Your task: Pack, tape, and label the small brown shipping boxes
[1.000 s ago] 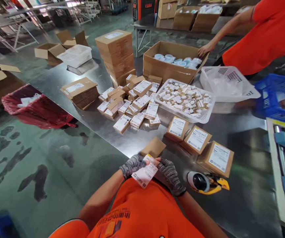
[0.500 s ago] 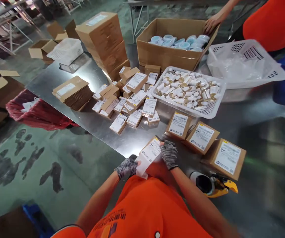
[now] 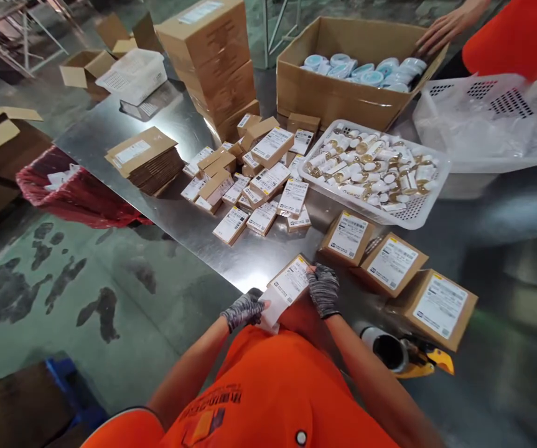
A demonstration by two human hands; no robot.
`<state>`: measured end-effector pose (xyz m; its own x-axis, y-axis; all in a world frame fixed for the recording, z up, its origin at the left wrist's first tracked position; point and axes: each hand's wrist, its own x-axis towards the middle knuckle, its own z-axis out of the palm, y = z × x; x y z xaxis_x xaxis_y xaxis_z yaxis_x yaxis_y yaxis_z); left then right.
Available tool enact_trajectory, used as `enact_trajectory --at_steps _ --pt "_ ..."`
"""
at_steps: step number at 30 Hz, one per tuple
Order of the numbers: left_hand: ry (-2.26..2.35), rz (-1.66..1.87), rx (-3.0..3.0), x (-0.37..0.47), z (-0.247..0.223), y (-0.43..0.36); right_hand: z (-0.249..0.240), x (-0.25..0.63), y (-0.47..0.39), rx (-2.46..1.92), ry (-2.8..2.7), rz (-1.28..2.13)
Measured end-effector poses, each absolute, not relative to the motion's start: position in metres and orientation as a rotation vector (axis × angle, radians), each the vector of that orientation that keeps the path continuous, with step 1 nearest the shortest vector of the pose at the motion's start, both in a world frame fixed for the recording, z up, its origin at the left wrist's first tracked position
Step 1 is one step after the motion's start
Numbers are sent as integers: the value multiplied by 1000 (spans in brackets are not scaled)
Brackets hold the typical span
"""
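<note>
Both my hands wear grey knit gloves at the near edge of a steel table point(image 3: 483, 242). My right hand point(image 3: 323, 289) presses a white printed label point(image 3: 290, 281) onto a small flat cardboard box point(image 3: 302, 260) lying on the table edge. My left hand point(image 3: 244, 309) pinches the white backing strip point(image 3: 272, 311) that hangs off the label's near end. To the right lie three labelled cardboard boxes, the nearest one point(image 3: 438, 308) at the far right. A yellow-and-black tape dispenser point(image 3: 403, 356) lies just right of my right forearm.
A pile of several small labelled boxes point(image 3: 259, 186) and a white basket of small bottles point(image 3: 374, 171) lie ahead. Behind them are an open carton of blue-lidded jars point(image 3: 343, 93), stacked cartons point(image 3: 212, 62), flat cardboard point(image 3: 144, 158) and another white basket point(image 3: 492, 118). A co-worker's hand point(image 3: 445, 28) rests on the carton. A red-lined bin point(image 3: 72, 193) stands left.
The label went from held in both hands near my chest to laid on the small box. My right hand moved forward onto it. The view shifted closer to the table.
</note>
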<state>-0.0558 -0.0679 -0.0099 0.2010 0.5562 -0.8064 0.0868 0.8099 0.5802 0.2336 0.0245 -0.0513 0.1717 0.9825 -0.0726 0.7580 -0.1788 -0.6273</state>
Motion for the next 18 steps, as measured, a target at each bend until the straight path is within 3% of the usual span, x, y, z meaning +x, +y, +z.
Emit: enact_trajectory --at_steps 9,18 --pt "1357 314 606 -53 -7 -61 -26 222 12 -2017 -1925 464" --pt "1429 267 586 -113 -13 -120 -14 184 81 -1887 -2123 685"
